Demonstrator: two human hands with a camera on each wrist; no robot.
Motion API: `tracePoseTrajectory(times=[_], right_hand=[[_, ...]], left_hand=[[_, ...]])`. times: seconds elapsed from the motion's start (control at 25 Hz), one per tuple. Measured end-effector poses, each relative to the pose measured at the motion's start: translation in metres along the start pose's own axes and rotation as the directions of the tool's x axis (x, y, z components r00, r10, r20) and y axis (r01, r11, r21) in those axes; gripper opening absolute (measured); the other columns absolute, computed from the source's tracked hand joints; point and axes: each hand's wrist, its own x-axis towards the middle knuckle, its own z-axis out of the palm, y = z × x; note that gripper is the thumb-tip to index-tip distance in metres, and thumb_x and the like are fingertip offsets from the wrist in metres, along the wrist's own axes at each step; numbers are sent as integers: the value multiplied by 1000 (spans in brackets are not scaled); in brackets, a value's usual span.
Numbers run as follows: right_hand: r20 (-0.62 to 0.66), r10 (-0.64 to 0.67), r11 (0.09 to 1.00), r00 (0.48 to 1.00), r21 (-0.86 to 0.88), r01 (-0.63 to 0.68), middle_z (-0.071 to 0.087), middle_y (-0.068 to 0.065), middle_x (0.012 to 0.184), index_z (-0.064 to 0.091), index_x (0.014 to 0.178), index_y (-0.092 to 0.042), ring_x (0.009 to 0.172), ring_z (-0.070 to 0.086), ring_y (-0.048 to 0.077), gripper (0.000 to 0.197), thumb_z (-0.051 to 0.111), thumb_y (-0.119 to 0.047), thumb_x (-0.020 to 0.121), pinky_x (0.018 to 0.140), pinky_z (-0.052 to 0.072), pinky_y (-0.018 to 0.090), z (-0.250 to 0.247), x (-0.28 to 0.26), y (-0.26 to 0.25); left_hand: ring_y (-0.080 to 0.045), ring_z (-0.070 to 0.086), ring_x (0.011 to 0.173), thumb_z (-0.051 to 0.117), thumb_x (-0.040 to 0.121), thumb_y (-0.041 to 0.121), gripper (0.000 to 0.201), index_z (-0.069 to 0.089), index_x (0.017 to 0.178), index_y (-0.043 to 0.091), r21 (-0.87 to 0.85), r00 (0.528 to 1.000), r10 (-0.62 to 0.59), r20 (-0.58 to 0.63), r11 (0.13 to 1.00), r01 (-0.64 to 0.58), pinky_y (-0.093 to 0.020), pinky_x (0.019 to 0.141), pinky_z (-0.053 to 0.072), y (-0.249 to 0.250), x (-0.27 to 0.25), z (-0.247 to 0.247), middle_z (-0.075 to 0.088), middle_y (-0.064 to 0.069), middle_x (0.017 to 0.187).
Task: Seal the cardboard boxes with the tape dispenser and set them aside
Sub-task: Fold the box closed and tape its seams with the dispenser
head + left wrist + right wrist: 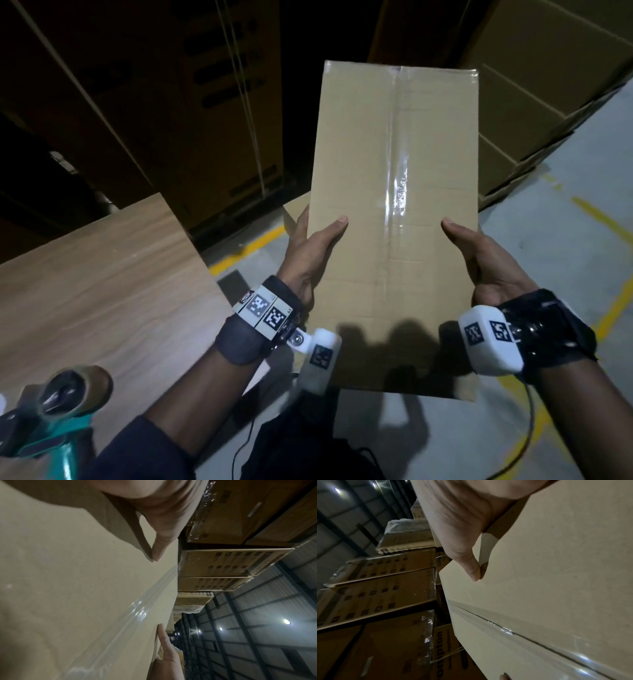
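Both hands clamped on one cardboard box point(394, 212): left hand point(313, 246) on the left long edge, thumb laid over the top face, fingers hidden beneath; right hand point(479, 260) mirrored on the right edge, thumb likewise on top. Box held in the air, clear of the wooden table point(102, 284) at left and above the grey floor point(565, 274) with its yellow lines. Clear tape point(397, 171) seen running the length of the centre seam and folded over the far end — confirmed in the left wrist view as a glossy strip point(137, 609) and in the right wrist view lying over the seam point(513, 632). Tape dispenser point(58, 411), teal-framed with its roll mounted, resting at the near corner of the table, untouched by either hand. Judged stage: sealing of this face complete; setting aside under way, not yet finished, since no resting place reached. Underside unseen. Stacked cartons point(531, 113) behind — whether these count as finished work, or more boxes await taping, not determinable.
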Motion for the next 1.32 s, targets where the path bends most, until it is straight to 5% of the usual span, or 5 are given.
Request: tracePoseTrajectory(times=[0.36,0.6,0.8,1.12,1.32], right_hand=[[159,301,930,940,-265,-253,42,-17,144,47,147,-31,125,31,-2,63,70,-49,92,107,21,30,46,227,-51],[334,458,854,824,-424,-303,57,-1,135,55,126,-36,107,64,7,100,83,-83,43,99,53,34,111,374,10],[447,515,828,731,-482,-287,63,-4,108,45,145,-28,84,60,12,63,72,-43,91,60,55,22,185,456,95],[459,480,842,748,-480,-246,67,-6,118,40,150,-27,106,65,12,57,63,-12,100,87,54,22,235,562,254],[498,439,837,748,-530,-138,62,14,136,41,148,-18,121,59,27,57,65,-6,97,103,51,37,250,613,341]], left_hand=[[-8,66,118,82,83,42,61,57,139,37,-17,955,-117,-271,993,117,-34,106,47,-24,179,-4,72,14,125],[-7,62,124,85,67,70,82,57,140,45,-102,793,-267,-547,962,253,-41,113,44,-81,240,-58,66,19,133],[-12,64,121,78,66,80,83,60,137,42,-140,567,-304,-766,939,314,-43,110,47,-149,276,-116,67,14,133],[-9,54,123,68,97,44,58,49,149,29,-176,524,-334,-784,928,328,-27,104,37,-284,361,-191,58,15,132],[-10,49,135,68,90,59,68,47,151,36,-170,518,-362,-775,909,380,-38,119,33,-377,379,-231,53,17,146]])
